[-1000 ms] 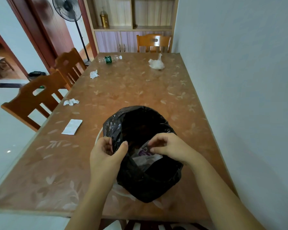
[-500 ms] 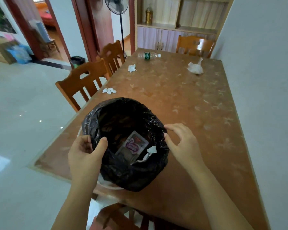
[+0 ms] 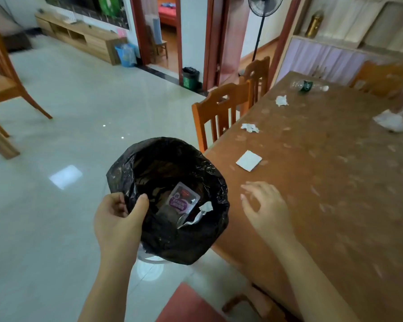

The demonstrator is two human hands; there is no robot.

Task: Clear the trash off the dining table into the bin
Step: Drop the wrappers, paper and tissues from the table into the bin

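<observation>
- Indoors, a brown leaf-patterned table (image 3: 335,182) stands over glossy pale floor tiles (image 3: 68,135).
- Left hand (image 3: 116,219) fingers pinch the crinkled black-bagged bin (image 3: 172,240) off the table's edge.
- Right hand (image 3: 265,208) hovers spread, empty, near a flat white paper square (image 3: 248,160).

Far tissue (image 3: 391,120) blurred (chair too).
</observation>
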